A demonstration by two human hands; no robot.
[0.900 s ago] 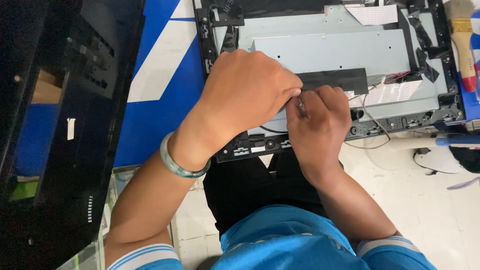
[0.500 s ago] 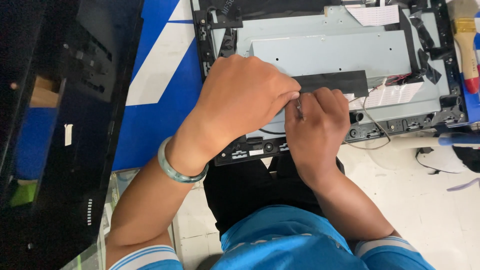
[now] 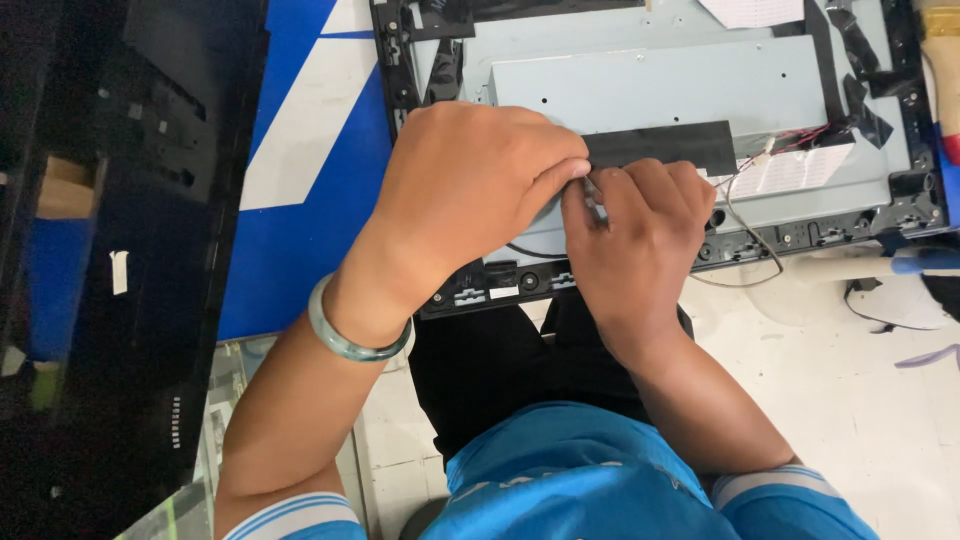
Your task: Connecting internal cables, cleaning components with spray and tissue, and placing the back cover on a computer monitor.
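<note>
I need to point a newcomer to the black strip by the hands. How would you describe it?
Start at the grey metal back panel of the opened flat screen on the blue table. Just below its raised plate, right of the left hand and above the right hand, lies a black tape strip. Unlike the crooked tape pieces nearby, it is long, straight and level.

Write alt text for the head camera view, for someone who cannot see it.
Two bare hands, left hand and right hand, meet fingertip to fingertip over the metal back of an opened flat screen, beside a black tape strip. The left wrist wears a green bangle.
</note>
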